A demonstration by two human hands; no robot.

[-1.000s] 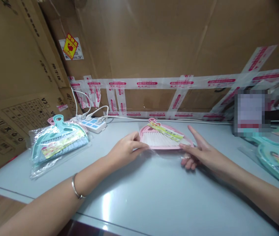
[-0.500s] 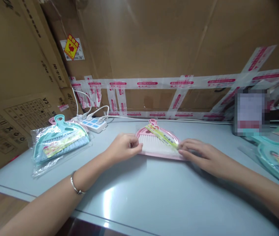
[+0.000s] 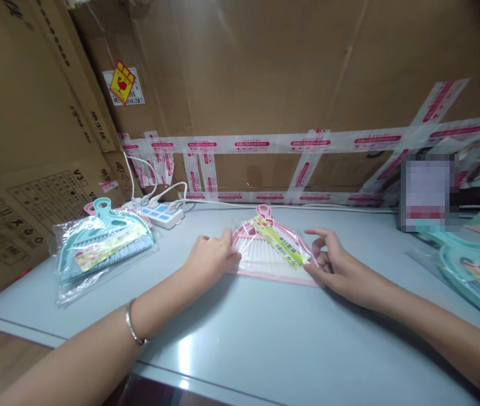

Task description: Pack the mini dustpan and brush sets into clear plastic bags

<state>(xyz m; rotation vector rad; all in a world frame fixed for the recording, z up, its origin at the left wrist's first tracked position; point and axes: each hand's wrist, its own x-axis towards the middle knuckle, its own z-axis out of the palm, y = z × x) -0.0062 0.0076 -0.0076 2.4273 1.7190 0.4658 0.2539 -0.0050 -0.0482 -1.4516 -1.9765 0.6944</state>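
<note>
A pink dustpan and brush set [image 3: 274, 248] with white bristles lies on the table inside a clear plastic bag, its ring handle pointing away from me. Across it runs a yellow-green label. My left hand [image 3: 211, 256] pinches the left edge of the bag, fingers closed against it. At the lower right corner, my right hand [image 3: 335, 262] grips the set's edge between thumb and curled fingers, the index finger raised and apart. The exact contact of the right fingertips is partly hidden.
A bagged turquoise dustpan and brush set [image 3: 106, 242] lies left, with a pink handle behind it. Another turquoise set [image 3: 472, 265] lies right. A power strip [image 3: 161, 214] with white cables sits near large cardboard boxes [image 3: 240, 67]. A blurred-out object [image 3: 428, 192] stands back right.
The set has shifted slightly toward me and its label shows more clearly. My left hand has turned at the bag's edge; my right index finger has lifted away from the set.
</note>
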